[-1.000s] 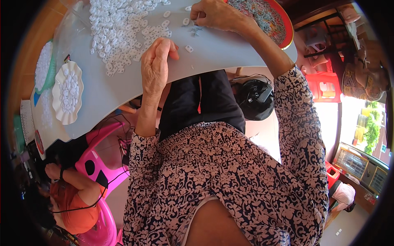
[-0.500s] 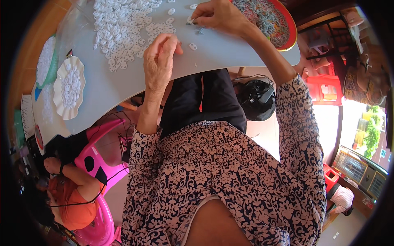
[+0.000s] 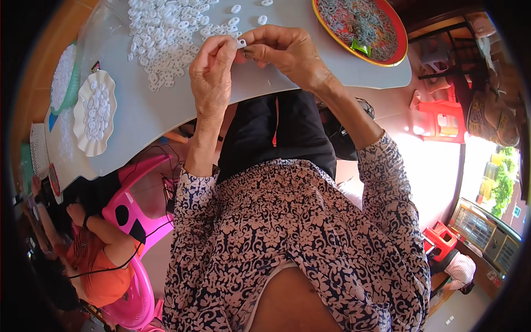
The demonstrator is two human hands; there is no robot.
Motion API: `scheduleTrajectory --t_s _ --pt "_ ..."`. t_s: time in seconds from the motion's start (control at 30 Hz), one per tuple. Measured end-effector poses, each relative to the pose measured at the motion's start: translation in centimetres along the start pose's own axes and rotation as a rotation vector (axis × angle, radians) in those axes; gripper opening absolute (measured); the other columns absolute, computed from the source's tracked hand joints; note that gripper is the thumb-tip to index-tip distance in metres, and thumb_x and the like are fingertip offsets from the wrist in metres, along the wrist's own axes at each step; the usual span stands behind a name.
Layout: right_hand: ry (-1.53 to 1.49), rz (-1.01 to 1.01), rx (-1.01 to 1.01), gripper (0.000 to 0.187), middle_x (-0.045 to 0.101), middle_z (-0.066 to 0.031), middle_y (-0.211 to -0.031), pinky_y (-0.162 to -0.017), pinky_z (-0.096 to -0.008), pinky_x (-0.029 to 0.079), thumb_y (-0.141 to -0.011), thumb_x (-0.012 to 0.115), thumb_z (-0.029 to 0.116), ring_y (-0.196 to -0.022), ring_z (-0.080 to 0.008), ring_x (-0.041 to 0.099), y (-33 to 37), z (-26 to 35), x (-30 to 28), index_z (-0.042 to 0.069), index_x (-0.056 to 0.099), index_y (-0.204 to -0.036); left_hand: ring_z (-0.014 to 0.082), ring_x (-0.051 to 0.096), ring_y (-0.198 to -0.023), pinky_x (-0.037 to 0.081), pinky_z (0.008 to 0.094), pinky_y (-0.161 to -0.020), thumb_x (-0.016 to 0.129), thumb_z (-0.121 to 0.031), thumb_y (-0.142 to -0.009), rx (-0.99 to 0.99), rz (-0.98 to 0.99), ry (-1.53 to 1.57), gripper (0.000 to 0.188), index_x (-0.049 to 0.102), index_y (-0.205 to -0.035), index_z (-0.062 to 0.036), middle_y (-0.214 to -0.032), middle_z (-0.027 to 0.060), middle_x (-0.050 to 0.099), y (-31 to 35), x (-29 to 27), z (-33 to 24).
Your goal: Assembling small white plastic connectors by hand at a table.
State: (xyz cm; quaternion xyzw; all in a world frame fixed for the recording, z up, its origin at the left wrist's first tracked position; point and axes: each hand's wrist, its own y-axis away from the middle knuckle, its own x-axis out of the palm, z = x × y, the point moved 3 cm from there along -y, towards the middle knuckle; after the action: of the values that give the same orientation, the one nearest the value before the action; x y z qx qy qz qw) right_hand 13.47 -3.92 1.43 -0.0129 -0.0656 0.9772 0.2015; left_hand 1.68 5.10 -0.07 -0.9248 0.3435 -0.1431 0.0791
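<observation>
**Tiny white rings, two hands, long way to go**

Both hands meet over the near edge of the grey counter [image 3: 166,110]. The left hand [image 3: 213,72] pinches one small white ring [image 3: 241,42] between thumb and fingertips. The right hand [image 3: 287,50] is curled shut right against it, at 3 o'clock from the ring, fingertips touching the same piece; can't tell if it holds anything else.

Progress-wise, I'd say lots is left: a big loose heap of white rings [image 3: 166,27] sits at 10 o'clock from the hands, way too many to count. One white scalloped plate [image 3: 95,112] at 8 o'clock holds a batch, maybe the finished ones. One red tray [image 3: 395,52] of grey bits at 2 o'clock. A second dish [image 3: 62,80] sits behind the plate.
</observation>
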Motion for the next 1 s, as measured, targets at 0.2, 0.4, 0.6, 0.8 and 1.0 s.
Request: scheduleTrajectory --t_s 0.2,0.4,0.6,0.8,1.0 --pt "0.036 -0.075 -0.063 0.027 0.065 -0.0034 -0.089 -0.075 -0.0227 0.050 -0.088 0.059 0.007 -0.078 -0.0078 0.058 -0.1 0.6 -1.1 0.003 0.058 -0.115 0.0049 0.048 -0.064 0.039 0.0196 -0.058 0.054 -0.017 -0.092 0.027 0.079 -0.195 0.015 0.058 -0.092 -0.0025 -0.069 -0.0003 0.057 0.4 0.2 -0.5" --pt "0.153 -0.029 -0.083 0.027 0.065 -0.0051 -0.087 -0.075 -0.0228 0.050 -0.088 0.060 0.007 -0.078 -0.0087 0.060 -0.5 0.4 -1.3 0.003 0.058 -0.115 0.0061 0.050 -0.062 0.041 0.0210 -0.056 0.051 -0.013 -0.091 0.063 0.131 -0.368 0.011 0.055 -0.087 -0.0028 -0.068 0.0020 0.057 0.6 0.8 -0.8" --pt "0.251 -0.030 -0.140 0.028 0.066 -0.0040 -0.079 -0.074 -0.0223 0.050 -0.080 0.057 -0.002 -0.076 -0.0071 0.062 -0.5 1.0 -1.1 0.000 0.060 -0.108 0.0079 0.054 -0.062 0.043 0.0219 -0.056 0.051 -0.009 -0.089 0.074 0.132 -0.431 0.008 0.055 -0.087 -0.0022 -0.067 0.0026 0.057 0.7 1.0 -1.2" --pt "0.334 -0.010 -0.177 0.027 0.066 -0.0026 -0.075 -0.073 -0.0224 0.051 -0.079 0.060 0.001 -0.075 -0.0069 0.062 -0.6 2.0 -1.0 0.001 0.060 -0.106 0.0085 0.057 -0.063 0.044 0.0218 -0.057 0.053 -0.010 -0.088 0.039 0.114 -0.407 0.009 0.056 -0.086 -0.0014 -0.068 0.0034 0.059 0.7 0.8 -1.1" --pt "0.375 -0.033 -0.201 0.025 0.066 -0.0022 -0.075 -0.071 -0.0223 0.051 -0.079 0.063 0.005 -0.073 -0.0070 0.062 -0.4 1.8 -0.7 0.002 0.060 -0.104 0.0081 0.058 -0.064 0.043 0.0212 -0.057 0.053 -0.012 -0.088 0.009 0.104 -0.368 0.011 0.057 -0.086 -0.0014 -0.067 0.0030 0.060 0.6 0.7 -0.9"
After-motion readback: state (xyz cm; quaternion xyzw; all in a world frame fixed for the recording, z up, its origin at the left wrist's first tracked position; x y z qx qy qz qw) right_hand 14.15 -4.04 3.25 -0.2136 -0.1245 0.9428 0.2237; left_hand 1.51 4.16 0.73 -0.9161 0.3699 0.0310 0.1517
